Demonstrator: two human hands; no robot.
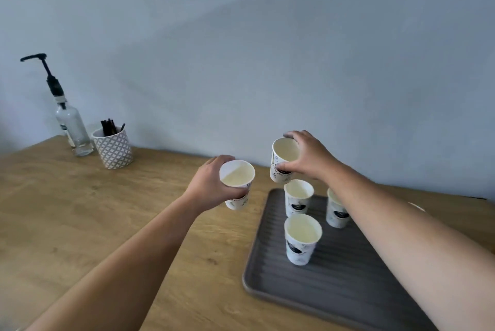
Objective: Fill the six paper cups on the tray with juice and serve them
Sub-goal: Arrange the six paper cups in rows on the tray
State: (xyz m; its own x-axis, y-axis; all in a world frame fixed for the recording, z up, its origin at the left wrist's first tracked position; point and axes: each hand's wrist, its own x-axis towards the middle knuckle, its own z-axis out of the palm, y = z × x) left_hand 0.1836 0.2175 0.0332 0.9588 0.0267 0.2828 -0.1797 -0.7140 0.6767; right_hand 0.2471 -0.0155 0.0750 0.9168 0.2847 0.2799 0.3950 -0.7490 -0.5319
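Far left, against the wall: one clear glass bottle (75, 132) with a black pump top, and just beside it one patterned pot (114, 148) holding dark sticks. Both stand near the back edge of the wooden table (80, 223). From there to the tray the tabletop is bare, wide open room.

Left hand (211, 186) is raised over that bare wood, left of the tray, fingers wrapped round a paper cup (237, 183); pale yellow juice shows inside.

Right hand (308, 156) is above the tray's far end, thumb and fingers pinching a second cup (284, 159) at the rim, lifted clear and tilted slightly.

Grey ridged tray (348, 290) lies at the right, its near half unoccupied. On it, three cups upright: far left (297, 198), near (302, 239), and one (337, 212) partly hidden by the right forearm. All apart from each other.

Count: five cups visible, two held, three on tray. A pale rim (416, 206) shows beyond the right forearm; cannot tell what it is.

Wall behind is plain blue-grey.
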